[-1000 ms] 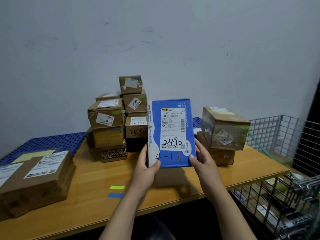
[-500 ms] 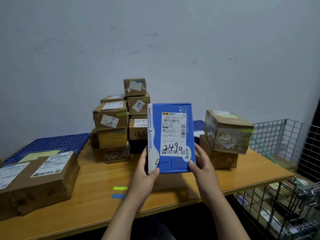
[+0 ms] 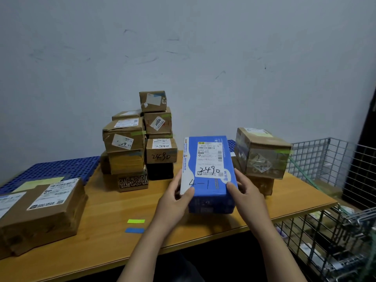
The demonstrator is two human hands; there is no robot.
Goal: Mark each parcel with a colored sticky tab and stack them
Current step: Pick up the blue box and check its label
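Note:
A blue parcel [image 3: 209,171] with a white label reading 2490 and "4-1" lies tilted back over the wooden table [image 3: 114,237]. My left hand [image 3: 175,200] grips its near left corner, thumb on top. My right hand [image 3: 244,194] grips its near right corner. On the table in front lie a green sticky tab [image 3: 136,221] and a blue sticky tab [image 3: 134,230]. Behind stands a stack of brown parcels [image 3: 140,139], some with green tabs. Two brown parcels [image 3: 262,153] are stacked at the right.
Large brown parcels [image 3: 42,210] lie at the table's left. A blue plastic pallet [image 3: 50,169] runs along the wall. A wire cage [image 3: 333,220] holding more items stands right of the table. The table's front edge is close to me.
The blue parcel has come down and tipped from upright to nearly flat, now low over the table. Both hands went down with it, still holding its near corners.

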